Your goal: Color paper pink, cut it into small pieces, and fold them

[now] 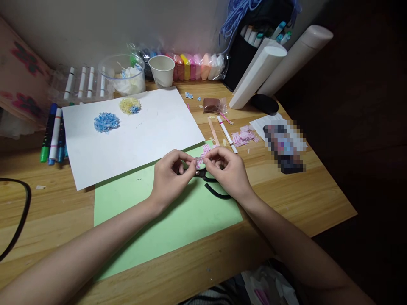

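My left hand (173, 176) and my right hand (229, 171) meet fingertip to fingertip, both pinching a small pink-and-white paper piece (199, 161). More pink paper shreds (206, 149) lie just behind the fingertips on a green sheet (136, 237). Beneath my hands rests a pair of scissors (218, 192) with black handles; the blades are hidden. A white sheet (152, 135) overlaps the green one and carries a blue heap of paper bits (106, 122) and a yellow heap with some blue (129, 106).
Right of the hands are a white marker (227, 134), a pink shred pile (244, 135) and a blurred-out object (284, 148). Behind stand a paper cup (162, 72), a clear tub (122, 78), bagged coloured clay (197, 67) and white bottles (295, 61). Markers (55, 133) lie left.
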### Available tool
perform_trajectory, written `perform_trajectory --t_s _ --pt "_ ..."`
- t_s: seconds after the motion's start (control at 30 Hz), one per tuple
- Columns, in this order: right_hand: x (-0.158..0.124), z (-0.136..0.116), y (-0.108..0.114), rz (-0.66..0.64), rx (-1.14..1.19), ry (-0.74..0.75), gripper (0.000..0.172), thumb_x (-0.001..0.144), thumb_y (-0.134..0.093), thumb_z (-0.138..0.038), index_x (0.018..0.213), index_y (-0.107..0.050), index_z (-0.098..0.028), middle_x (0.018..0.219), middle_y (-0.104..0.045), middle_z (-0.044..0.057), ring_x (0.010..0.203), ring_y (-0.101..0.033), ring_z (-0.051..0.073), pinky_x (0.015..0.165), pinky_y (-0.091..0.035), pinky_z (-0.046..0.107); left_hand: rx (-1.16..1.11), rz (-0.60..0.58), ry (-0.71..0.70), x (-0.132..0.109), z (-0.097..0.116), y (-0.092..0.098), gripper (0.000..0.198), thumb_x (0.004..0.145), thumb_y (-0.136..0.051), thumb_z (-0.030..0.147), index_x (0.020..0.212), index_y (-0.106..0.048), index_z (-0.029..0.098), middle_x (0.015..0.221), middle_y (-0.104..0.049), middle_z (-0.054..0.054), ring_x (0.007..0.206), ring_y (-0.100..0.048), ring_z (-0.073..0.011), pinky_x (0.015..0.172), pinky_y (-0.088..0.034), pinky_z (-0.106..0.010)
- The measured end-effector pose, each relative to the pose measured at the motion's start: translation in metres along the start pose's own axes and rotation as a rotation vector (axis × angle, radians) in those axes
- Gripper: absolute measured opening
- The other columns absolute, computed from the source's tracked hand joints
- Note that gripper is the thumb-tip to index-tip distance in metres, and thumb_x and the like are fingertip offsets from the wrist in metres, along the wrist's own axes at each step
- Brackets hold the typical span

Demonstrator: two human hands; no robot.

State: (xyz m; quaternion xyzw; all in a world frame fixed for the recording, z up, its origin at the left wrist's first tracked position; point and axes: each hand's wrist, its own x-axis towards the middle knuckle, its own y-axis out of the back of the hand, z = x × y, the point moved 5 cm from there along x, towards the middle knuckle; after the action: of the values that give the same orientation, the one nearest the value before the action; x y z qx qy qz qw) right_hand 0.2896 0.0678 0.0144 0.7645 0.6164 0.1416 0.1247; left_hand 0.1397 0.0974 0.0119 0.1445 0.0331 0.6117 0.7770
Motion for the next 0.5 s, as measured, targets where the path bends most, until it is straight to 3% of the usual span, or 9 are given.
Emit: perform_trajectory --t_s 0.33,0.5 --pt "0.0011 0.0046 0.0006 -0.014 0.083 -0.061 0.012 0.078 -0.063 -0.028 0.074 -0.059 -0.018 0.066 -0.054 -0.002 0.055 -0.044 0.009 0.049 -0.035 0.022 -0.091 -0.021 0.050 0.0014 -0.0041 0.0002 0.012 0.080 -0.066 0.028 0.074 -0.063 0.017 0.054 -0.050 0.004 0.048 -0.040 -0.0076 0.045 -0.032 -0.022" --pt "0.0032 0.0035 -0.0001 -0.001 0.199 -0.090 0.017 0.076 -0.064 -0.034 0.073 -0.057 -0.018 0.070 -0.058 0.000 0.064 -0.053 0.012 0.058 -0.044 0.023 -0.186 -0.023 0.068 0.0029 -0.0054 0.0021 0.015 0.080 -0.066 0.030 0.076 -0.063 0.016 0.063 -0.058 0.000 0.055 -0.049 -0.0094 0.050 -0.039 -0.022"
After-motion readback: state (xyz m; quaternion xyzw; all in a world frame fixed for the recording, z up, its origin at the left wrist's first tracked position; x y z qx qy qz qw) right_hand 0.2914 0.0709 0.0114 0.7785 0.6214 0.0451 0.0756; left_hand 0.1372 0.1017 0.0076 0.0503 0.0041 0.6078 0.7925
